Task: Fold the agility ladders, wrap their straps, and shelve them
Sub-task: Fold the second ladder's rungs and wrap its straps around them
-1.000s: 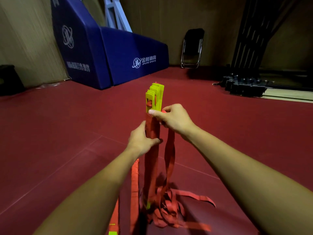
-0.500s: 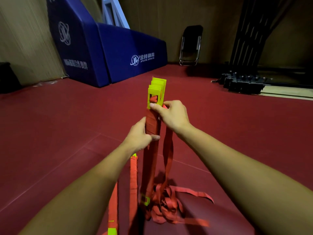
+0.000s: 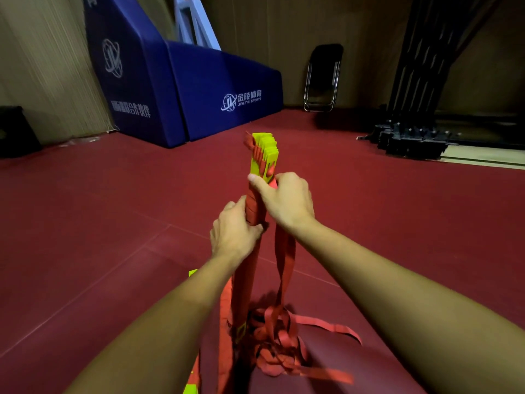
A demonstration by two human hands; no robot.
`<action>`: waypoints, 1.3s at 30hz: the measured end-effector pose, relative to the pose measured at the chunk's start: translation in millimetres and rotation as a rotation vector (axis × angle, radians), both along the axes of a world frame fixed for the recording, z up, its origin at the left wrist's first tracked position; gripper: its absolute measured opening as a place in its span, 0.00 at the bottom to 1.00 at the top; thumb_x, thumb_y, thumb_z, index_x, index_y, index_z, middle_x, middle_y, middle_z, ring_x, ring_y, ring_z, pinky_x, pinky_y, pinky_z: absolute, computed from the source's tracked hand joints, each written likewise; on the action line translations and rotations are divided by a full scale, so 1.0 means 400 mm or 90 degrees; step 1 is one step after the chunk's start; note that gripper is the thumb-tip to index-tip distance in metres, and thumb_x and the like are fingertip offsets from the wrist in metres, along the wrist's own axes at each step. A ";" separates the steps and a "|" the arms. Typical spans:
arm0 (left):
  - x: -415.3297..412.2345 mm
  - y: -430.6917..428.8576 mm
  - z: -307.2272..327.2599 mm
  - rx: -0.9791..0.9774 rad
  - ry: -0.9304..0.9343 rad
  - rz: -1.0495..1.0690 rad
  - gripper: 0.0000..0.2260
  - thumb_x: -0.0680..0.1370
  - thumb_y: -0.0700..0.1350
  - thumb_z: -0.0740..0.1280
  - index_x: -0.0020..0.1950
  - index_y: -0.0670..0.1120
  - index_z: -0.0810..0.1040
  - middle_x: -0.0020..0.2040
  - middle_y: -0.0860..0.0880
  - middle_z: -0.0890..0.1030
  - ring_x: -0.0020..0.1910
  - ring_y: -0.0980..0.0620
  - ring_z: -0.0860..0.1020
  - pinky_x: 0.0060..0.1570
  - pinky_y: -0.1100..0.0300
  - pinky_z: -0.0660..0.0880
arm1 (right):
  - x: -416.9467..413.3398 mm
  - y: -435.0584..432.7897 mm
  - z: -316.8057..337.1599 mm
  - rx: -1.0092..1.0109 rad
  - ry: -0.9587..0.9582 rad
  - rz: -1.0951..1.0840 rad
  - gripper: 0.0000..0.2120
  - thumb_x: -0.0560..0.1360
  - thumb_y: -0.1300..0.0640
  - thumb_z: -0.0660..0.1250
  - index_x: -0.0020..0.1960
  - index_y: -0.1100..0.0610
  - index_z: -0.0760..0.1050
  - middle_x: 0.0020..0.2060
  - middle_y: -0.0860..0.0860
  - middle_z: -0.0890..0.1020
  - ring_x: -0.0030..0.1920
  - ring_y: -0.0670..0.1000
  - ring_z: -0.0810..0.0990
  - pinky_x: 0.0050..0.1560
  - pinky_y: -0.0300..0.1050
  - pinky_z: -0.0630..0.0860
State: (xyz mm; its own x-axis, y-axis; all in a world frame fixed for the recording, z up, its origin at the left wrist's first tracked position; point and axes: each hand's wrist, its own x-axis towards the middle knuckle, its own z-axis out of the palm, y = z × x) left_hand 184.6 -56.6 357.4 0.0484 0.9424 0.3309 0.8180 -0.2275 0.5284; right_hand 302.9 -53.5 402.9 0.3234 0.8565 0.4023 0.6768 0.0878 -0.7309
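Note:
A folded agility ladder [image 3: 264, 150] stands upright in front of me, its stacked yellow rungs fanned at the top and red strap wound around its upper middle. My left hand [image 3: 234, 233] grips the bundle lower down. My right hand [image 3: 284, 200] holds it just under the yellow ends, thumb pressed on the wound strap [image 3: 254, 207]. A loose red strap [image 3: 285, 268] hangs from my right hand to a tangled pile of strap [image 3: 279, 348] on the floor.
Red sports floor [image 3: 113, 209] all around. A blue padded base [image 3: 176, 89] stands at the back left, a folded chair [image 3: 322, 78] leans on the back wall, and a black metal rack base [image 3: 412, 139] sits at the right. A dark box [image 3: 14, 132] is at far left.
The bundle has tilted and turned slightly, with red strap ends now showing at the top of the yellow rungs. Both hands kept their grip and shifted a little upward.

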 end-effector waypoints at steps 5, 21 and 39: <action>-0.015 0.029 0.006 -0.186 -0.183 -0.173 0.32 0.66 0.44 0.70 0.67 0.62 0.68 0.51 0.51 0.82 0.53 0.47 0.80 0.56 0.48 0.78 | 0.023 0.002 0.018 0.012 0.013 0.069 0.28 0.76 0.39 0.66 0.28 0.58 0.65 0.25 0.53 0.67 0.36 0.62 0.68 0.37 0.48 0.62; -0.032 0.043 -0.019 0.003 -0.053 -0.054 0.39 0.66 0.52 0.80 0.72 0.64 0.64 0.58 0.50 0.81 0.60 0.42 0.79 0.53 0.51 0.76 | 0.021 0.015 -0.004 -0.043 0.039 -0.031 0.33 0.67 0.27 0.66 0.43 0.59 0.80 0.45 0.60 0.83 0.50 0.65 0.81 0.42 0.49 0.72; -0.068 0.061 -0.033 -0.056 -0.168 -0.124 0.21 0.61 0.60 0.79 0.49 0.54 0.79 0.38 0.55 0.84 0.40 0.51 0.82 0.44 0.51 0.79 | 0.042 0.020 0.003 -0.052 0.006 0.085 0.26 0.77 0.42 0.67 0.26 0.55 0.70 0.24 0.46 0.76 0.35 0.54 0.76 0.37 0.44 0.64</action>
State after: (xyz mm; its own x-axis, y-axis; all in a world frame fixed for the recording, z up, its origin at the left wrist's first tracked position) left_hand 157.3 -32.2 344.4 0.1538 0.9494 0.2739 0.5967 -0.3102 0.7401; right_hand 319.8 -45.7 404.0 0.2085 0.9220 0.3262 0.6558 0.1156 -0.7460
